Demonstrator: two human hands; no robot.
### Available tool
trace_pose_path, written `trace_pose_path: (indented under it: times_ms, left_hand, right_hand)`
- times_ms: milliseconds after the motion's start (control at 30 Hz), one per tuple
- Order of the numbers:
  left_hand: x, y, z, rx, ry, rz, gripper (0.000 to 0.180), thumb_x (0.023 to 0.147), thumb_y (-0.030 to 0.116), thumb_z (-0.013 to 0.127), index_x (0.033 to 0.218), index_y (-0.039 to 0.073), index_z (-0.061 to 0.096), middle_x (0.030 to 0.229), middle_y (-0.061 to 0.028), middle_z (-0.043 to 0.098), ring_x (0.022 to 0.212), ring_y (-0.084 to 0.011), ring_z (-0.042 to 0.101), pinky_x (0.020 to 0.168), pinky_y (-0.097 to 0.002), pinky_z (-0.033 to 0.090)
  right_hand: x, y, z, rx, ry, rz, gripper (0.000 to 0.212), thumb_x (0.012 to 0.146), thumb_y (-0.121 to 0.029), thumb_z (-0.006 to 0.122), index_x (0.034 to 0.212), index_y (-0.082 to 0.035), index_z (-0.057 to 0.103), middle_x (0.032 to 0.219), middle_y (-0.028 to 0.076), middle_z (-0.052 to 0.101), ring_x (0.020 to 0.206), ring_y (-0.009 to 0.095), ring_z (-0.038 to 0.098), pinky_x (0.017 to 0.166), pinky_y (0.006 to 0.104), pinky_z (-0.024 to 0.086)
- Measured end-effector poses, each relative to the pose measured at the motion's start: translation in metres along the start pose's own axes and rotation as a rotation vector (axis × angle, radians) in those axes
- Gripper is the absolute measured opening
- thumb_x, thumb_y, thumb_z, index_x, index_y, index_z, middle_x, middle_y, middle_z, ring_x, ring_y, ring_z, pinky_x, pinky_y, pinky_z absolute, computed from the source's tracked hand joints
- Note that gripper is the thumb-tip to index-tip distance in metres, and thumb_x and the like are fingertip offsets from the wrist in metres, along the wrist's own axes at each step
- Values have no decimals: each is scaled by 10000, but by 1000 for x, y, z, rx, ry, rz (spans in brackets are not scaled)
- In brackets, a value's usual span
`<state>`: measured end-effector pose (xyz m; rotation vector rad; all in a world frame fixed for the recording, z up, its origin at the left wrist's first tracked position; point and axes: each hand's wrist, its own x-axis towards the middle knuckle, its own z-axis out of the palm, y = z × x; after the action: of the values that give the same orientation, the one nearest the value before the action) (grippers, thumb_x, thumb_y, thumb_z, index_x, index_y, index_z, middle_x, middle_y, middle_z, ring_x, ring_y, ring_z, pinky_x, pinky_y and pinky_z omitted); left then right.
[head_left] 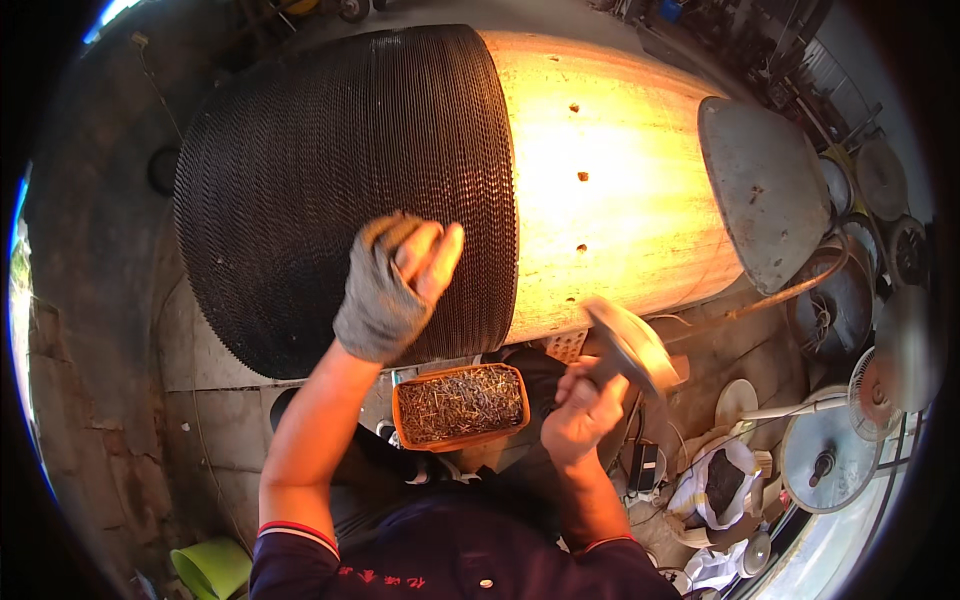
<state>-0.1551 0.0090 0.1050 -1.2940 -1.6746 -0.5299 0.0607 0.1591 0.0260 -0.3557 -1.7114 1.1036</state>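
A large drum lies across the view, its bare wood [620, 170] brightly lit on the right. Rows of dark toothed metal strip [340, 170] cover its left part. My left hand [395, 285], in a grey glove with bare fingertips, is closed over the near right part of these rows; whatever its fingers hold is hidden. In my right hand [585, 410] is a hammer [635, 345], smeared by motion, raised near the drum's lower edge. An orange box [465, 441] of small metal pins or nails sits below, between my arms.
A grey end plate [765, 195] closes the drum's right end. Pulleys and wheels [830, 450] crowd the right side, near a white sack [715, 485] of dark material. A green bucket [212, 567] stands at the lower left. Cables cross the floor.
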Motion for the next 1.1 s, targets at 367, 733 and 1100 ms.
trace_pose_path:
  times_ms: [367, 733, 1100]
  left_hand:
    - [8, -16, 22, 74, 27, -127, 321, 734, 35, 716, 1051, 39, 669, 1099, -99, 622, 978, -300, 645, 897, -515, 535]
    - [14, -15, 24, 173, 9, -217, 340, 750, 8, 757, 1079, 85, 718, 1110, -80, 597, 1035, -302, 607, 900, -477, 506]
    - [27, -35, 28, 312, -67, -261, 276, 831, 16, 730, 1094, 97, 744, 1094, -81, 599, 1061, -291, 599, 910, -454, 522]
  right_hand:
    - [2, 4, -3, -131, -103, 66, 306, 975, -10, 500, 1233, 104, 619, 1082, 222, 711, 954, 356, 678, 847, 442, 532]
    - [17, 13, 13, -477, -213, 31, 216, 1018, -168, 580, 1105, 28, 602, 824, 250, 668, 696, 431, 672, 639, 470, 546]
    - [20, 24, 5, -482, -217, -164, 193, 996, -105, 562, 1100, 50, 613, 813, 226, 662, 687, 442, 658, 571, 473, 512]
